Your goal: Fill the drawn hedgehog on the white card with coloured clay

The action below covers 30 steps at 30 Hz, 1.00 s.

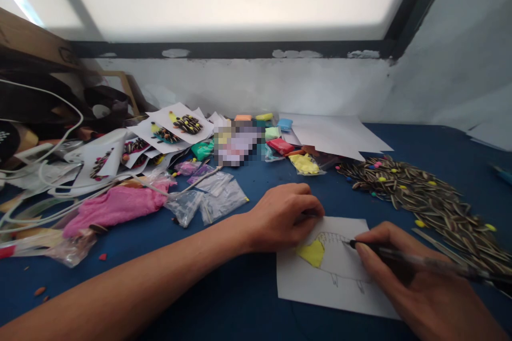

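A white sheet of paper (296, 287) lies on the blue table with a pencil-like outline drawing of a rounded animal body and legs. A flat yellow clay patch (314, 253) fills the drawing's left end. My left hand (286, 213) rests on the sheet's upper left edge, its fingers curled into a loose fist; their undersides are hidden. My right hand (412, 277) grips a black pen (424, 261) with a clear barrel, its tip at the upper line of the drawing, where small curved marks run along the back.
A heap of striped sunflower seeds (424, 192) spreads at the right. Clay packets, such as a yellow one (304, 164), lie behind. White sheets (336, 136) stand at the back. Left are finished seed pictures (186, 125), pink clay (120, 205), clear bags (224, 200) and a white cable (76, 112).
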Available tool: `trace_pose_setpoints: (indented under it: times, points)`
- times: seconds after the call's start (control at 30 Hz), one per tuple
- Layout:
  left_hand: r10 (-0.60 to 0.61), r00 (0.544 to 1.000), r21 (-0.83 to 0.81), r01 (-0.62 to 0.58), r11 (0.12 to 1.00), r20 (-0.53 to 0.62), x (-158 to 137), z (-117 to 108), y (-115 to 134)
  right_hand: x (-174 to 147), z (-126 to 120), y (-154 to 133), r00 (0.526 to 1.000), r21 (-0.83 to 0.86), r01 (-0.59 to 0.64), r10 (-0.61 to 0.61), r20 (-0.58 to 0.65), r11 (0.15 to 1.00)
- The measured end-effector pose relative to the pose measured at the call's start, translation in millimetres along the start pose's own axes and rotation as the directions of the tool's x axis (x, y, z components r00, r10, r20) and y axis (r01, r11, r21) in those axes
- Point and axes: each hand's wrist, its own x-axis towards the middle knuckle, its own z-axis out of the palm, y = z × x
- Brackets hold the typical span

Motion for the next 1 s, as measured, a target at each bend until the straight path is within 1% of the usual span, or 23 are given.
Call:
trace_pose_setpoints:
  times: [0.13, 0.3, 0.37, 0.47, 0.5, 0.63, 0.73, 1.0]
  points:
    - [-0.003, 1.000, -0.006, 0.003, 1.000, -0.006, -0.1, 0.5, -0.5, -0.4, 1.0, 0.5, 0.998, 0.016, 0.064, -0.064, 0.006, 0.998]
    - [0.005, 1.000, -0.004, -0.005, 1.000, -0.006, -0.8, 0.8, -0.1, -0.9, -1.4, -2.5, 1.000, -0.009, -0.002, 0.002, 0.004, 1.000]
    - [-0.002, 1.000, -0.001, 0.002, 1.000, 0.002, -0.5, 0.4, 0.3, -1.2, -3.1, -3.4, 1.000, -0.030, -0.021, 0.020, -0.023, 0.999]
    - [-0.007, 1.000, -0.001, 0.007, 1.000, 0.012, 0.3, -0.5, 1.1, -1.3, -4.8, -2.5, 0.993, -0.049, -0.085, 0.080, -0.090, 0.995]
    - [-0.007, 1.000, -0.001, 0.007, 1.000, 0.013, 0.6, -0.8, 1.3, -1.0, -5.2, -1.5, 0.992, -0.052, -0.090, 0.085, -0.092, 0.995]
    - [-0.017, 1.000, 0.012, 0.017, 1.000, 0.020, 0.8, -1.3, 1.5, 1.2, -6.0, 2.7, 0.999, -0.083, -0.026, 0.024, -0.021, 0.996]
    - [-0.010, 1.000, 0.020, 0.010, 1.000, 0.022, 0.5, -1.0, 0.8, 2.0, -5.9, 2.0, 1.000, -0.109, -0.017, 0.015, -0.022, 0.994]
    - [-0.003, 1.000, 0.013, 0.003, 1.000, 0.008, 0.2, -0.2, 0.0, -1.4, -2.8, -2.6, 1.000, -0.086, -0.023, 0.022, -0.019, 0.996]
